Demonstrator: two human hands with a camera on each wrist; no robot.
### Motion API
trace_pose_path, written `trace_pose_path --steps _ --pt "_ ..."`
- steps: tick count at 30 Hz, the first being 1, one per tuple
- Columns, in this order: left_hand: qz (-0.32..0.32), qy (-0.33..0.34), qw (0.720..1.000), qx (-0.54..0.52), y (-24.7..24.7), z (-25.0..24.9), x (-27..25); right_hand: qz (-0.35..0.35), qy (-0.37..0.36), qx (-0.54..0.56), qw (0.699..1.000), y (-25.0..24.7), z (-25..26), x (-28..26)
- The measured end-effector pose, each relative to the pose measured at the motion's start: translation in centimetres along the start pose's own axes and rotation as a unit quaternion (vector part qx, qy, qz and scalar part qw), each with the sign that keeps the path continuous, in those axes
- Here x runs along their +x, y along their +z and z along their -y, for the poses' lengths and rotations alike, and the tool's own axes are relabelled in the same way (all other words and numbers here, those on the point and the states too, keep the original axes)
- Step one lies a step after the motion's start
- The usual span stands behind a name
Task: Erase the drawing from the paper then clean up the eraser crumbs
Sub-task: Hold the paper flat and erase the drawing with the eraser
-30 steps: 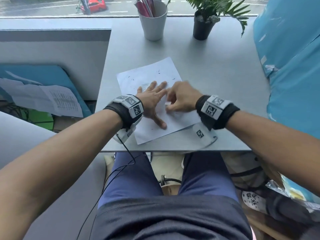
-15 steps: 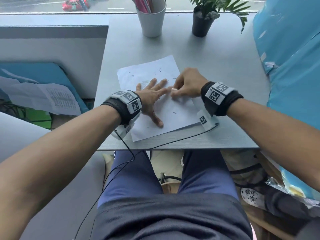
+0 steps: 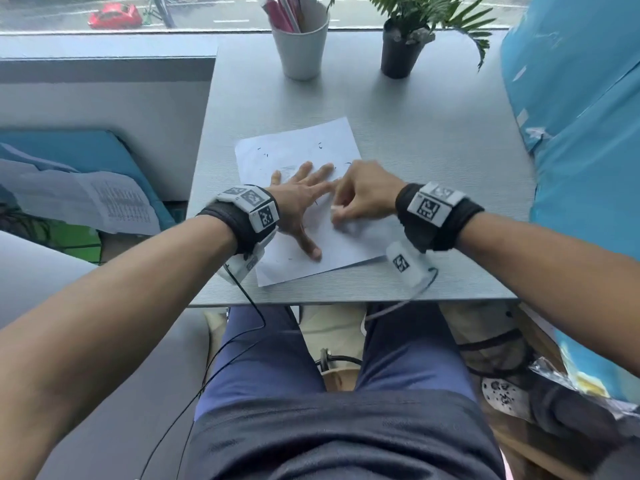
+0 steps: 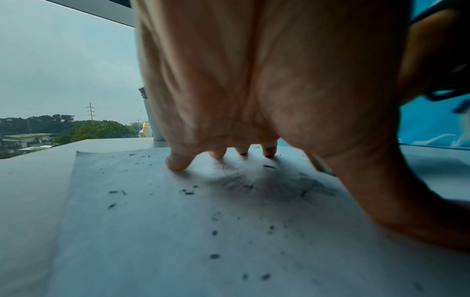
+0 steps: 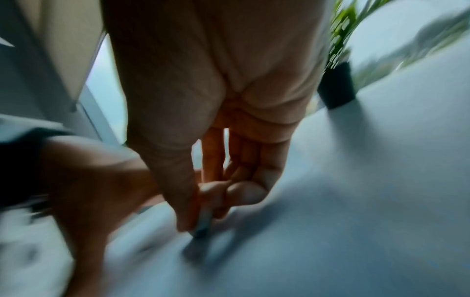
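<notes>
A white sheet of paper (image 3: pixel 294 150) lies near the front of the grey table (image 3: pixel 433 140), dotted with dark eraser crumbs (image 4: pixel 214 256). A faint pencil drawing (image 4: pixel 236 180) shows under my left palm. My left hand (image 3: pixel 301 199) lies flat on the paper, fingers spread and pressing it down. Just to its right, my right hand (image 3: pixel 360 199) pinches a small white eraser (image 3: pixel 335 210) between thumb and fingers, its tip on the paper. The right wrist view is blurred; the eraser (image 5: pixel 202 227) touches the sheet there.
A white cup of pencils (image 3: pixel 300 43) and a black potted plant (image 3: pixel 401 50) stand at the table's far edge by the window. A blue wrapped bulk (image 3: pixel 581 133) borders the right side. Wrist-camera cables (image 3: pixel 249 306) hang off the front edge.
My right hand moved away up the sheet with the eraser, then came back toward me and left. The left hand has stayed flat on the paper.
</notes>
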State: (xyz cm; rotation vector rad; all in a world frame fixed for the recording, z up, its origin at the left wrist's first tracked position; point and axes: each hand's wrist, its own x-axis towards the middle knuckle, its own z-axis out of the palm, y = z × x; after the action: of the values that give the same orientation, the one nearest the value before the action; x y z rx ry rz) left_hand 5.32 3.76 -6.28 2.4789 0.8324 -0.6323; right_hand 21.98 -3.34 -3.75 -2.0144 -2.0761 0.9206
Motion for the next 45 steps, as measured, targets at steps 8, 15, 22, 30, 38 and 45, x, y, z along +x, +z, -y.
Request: trace_pose_path --steps 8,15,22,30,38,45 --pt "0.008 0.009 1.0 0.013 -0.1 0.5 0.2 0.022 -0.011 -0.009 1.0 0.3 0.1 -0.4" --pt "0.008 0.016 0.999 0.028 -0.1 0.8 0.4 0.022 -0.023 -0.02 0.999 0.8 0.5 -0.8" --pt "0.02 0.024 0.999 0.036 -0.2 1.0 0.4 -0.025 0.011 -0.008 1.0 -0.4 -0.3 0.1" --pt "0.025 0.032 0.998 0.046 -0.4 1.1 0.6 -0.036 0.022 0.004 0.999 -0.7 -0.5 0.5" --pt "0.045 0.034 0.995 0.077 -1.1 0.9 0.8 -0.059 0.031 -0.005 0.998 -1.8 -1.3 1.0" --pt "0.059 0.047 0.992 0.097 -1.5 1.0 1.1 -0.049 0.025 0.021 0.998 -1.6 -1.6 0.7"
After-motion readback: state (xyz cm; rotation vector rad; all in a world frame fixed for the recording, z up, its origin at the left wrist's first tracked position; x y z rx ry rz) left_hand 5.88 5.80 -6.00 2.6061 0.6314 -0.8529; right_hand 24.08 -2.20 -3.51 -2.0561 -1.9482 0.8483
